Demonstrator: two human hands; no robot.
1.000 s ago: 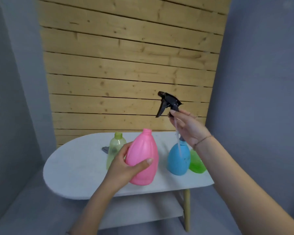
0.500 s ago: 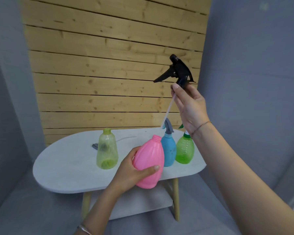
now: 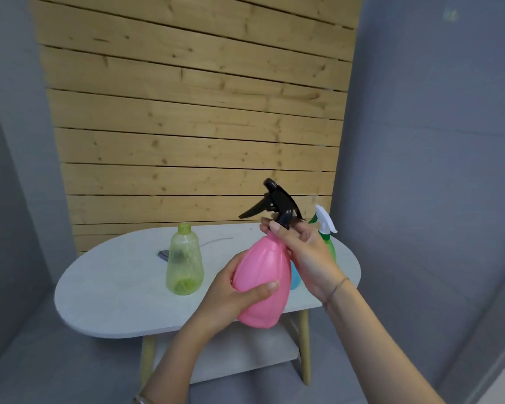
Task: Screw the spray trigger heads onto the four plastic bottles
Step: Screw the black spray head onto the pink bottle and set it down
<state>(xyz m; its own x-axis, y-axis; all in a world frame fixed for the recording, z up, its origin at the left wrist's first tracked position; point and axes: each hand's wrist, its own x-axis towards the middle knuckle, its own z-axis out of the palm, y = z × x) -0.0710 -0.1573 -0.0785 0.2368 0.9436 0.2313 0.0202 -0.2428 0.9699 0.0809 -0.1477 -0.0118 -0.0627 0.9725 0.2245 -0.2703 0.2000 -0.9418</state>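
The pink bottle (image 3: 262, 282) is held in the air in front of the white oval table (image 3: 114, 290), tilted slightly, and the black trigger head (image 3: 276, 204) sits at its neck. Empty and thin-walled, the bottle should be light and likely to flex if squeezed, with a smooth, slightly slippery skin, so it is best gripped around the wide belly while the head is turned by its collar. It is opaque, glossy, pear-shaped and faintly ribbed lengthwise. The left hand (image 3: 231, 298) wraps the lower body, fingers clamped on it with the thumb across the front. The right hand (image 3: 303, 255) pinches the head's collar with closed fingertips. On the table stand a yellow-green bottle (image 3: 184, 265) with no head, a green bottle (image 3: 329, 247) with a white trigger head (image 3: 324, 218), and a blue bottle (image 3: 295, 277), mostly hidden.
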